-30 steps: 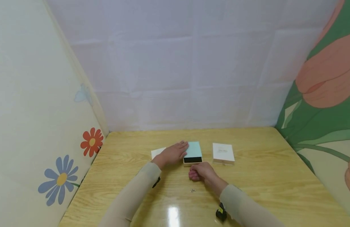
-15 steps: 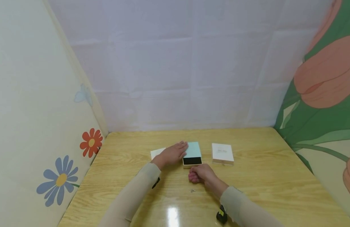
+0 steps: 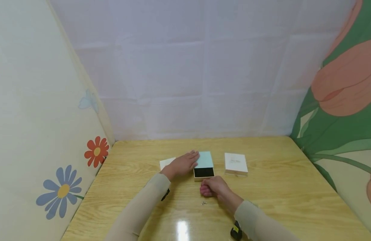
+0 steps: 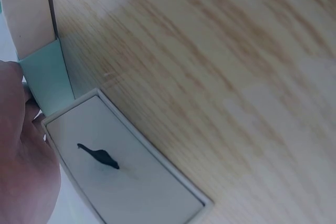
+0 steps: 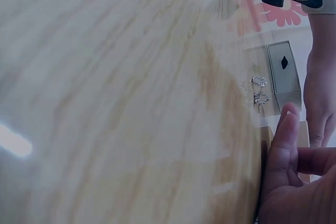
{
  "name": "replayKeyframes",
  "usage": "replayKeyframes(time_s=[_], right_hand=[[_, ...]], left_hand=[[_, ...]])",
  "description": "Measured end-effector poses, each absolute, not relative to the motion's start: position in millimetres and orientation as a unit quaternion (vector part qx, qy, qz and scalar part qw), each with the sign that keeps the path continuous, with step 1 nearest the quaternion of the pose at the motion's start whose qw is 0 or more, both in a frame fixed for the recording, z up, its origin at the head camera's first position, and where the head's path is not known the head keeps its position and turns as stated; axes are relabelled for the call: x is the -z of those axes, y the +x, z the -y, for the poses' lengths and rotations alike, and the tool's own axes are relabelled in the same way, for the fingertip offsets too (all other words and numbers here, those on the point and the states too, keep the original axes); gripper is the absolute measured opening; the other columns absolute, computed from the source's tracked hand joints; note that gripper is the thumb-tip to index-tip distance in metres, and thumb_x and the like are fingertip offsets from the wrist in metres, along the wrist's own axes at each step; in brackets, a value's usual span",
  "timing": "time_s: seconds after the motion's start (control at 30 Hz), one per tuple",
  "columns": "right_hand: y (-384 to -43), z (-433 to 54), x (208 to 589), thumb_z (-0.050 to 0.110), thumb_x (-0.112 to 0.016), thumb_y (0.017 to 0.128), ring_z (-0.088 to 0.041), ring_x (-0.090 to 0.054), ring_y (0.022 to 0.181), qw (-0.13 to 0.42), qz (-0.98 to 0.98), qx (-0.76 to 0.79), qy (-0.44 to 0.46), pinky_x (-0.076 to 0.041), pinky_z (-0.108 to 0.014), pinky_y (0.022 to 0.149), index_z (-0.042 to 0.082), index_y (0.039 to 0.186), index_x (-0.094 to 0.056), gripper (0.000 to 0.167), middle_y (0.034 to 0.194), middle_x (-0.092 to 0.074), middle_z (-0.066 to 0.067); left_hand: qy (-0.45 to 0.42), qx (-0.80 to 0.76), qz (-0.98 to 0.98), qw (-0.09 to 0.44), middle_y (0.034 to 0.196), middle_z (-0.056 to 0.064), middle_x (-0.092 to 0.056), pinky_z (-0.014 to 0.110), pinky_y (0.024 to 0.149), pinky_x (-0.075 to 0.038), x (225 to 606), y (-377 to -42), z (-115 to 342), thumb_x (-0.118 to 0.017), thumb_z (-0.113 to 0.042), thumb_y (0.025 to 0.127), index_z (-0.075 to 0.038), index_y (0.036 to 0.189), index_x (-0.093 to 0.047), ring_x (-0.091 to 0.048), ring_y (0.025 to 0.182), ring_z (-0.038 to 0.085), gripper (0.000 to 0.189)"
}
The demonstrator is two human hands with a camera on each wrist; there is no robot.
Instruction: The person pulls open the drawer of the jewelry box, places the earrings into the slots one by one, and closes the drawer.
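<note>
A mint-green box sleeve [image 3: 206,160] lies mid-table with its drawer [image 3: 204,179] partly out toward me, showing a black inside. My left hand [image 3: 182,164] rests on the sleeve's left side, fingers straight across it. At the drawer's front edge my right hand [image 3: 213,186] holds on with curled fingers; the fingertips' grip is hidden from above. Beside the left hand lies a shallow white tray [image 4: 142,182] with a pale insert and a dark tab [image 4: 100,156]. Small shiny jewellery pieces [image 5: 260,94] lie on the table, nearer to me than the right hand.
A white lidded box [image 3: 236,162] with faint lettering stands right of the sleeve. The wooden table [image 3: 278,187] ends at a white cloth backdrop [image 3: 185,83], with flower-painted panels on both sides.
The right hand has drawn slightly toward me and the drawer has slid further out of the sleeve, baring more black inside. The left hand has stayed on the sleeve.
</note>
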State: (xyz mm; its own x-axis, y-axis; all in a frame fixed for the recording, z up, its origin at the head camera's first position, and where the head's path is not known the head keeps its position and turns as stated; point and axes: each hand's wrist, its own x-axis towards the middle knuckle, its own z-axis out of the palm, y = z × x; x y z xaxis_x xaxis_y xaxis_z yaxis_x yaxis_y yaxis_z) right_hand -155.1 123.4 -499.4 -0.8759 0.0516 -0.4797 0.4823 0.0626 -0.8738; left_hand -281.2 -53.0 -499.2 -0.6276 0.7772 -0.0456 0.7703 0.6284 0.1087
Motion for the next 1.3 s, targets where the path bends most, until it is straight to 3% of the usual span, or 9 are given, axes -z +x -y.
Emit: replayKeyframes(time_s=[1.3], right_hand=[[-143,-126,499,0.007,-0.055,0.101,-0.014,-0.071,0.065,0.183,-0.719,0.648,0.172,-0.062,-0.029,0.064,-0.007,0.099,-0.070,0.021,0.078,-0.073,-0.011]], left_hand=[[0.424,-0.038,-0.903,0.050,0.169,0.005,-0.016,0.035,0.127,-0.014,496,-277,54,-0.026,-0.035,0.113,-0.009,0.162,-0.019,-0.011,0.157,0.023,0.056]])
